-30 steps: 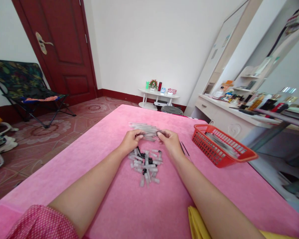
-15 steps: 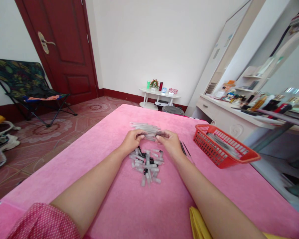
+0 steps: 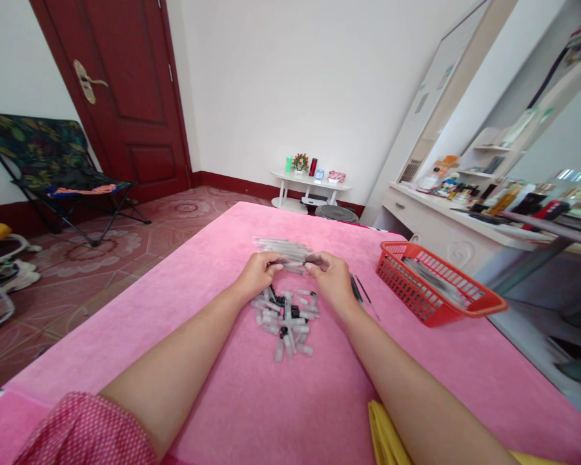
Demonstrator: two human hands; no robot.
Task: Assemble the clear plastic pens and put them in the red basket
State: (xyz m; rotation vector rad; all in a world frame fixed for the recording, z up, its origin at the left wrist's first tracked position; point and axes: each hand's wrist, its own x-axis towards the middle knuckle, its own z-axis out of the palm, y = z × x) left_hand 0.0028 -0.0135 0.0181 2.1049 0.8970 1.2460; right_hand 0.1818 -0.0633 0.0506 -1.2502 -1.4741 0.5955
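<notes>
Left hand (image 3: 259, 274) and right hand (image 3: 332, 274) — near translucent rods (image 3: 281, 247) (slightly blurred).

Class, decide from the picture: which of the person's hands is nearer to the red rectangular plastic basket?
Right. The right hand is left of the red basket, with thin black sticks between them; the left hand is farther left.

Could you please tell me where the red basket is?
In the head view, the red basket stands at right on the pink cloth; thin dark rods lie between it and the right hand.
</notes>
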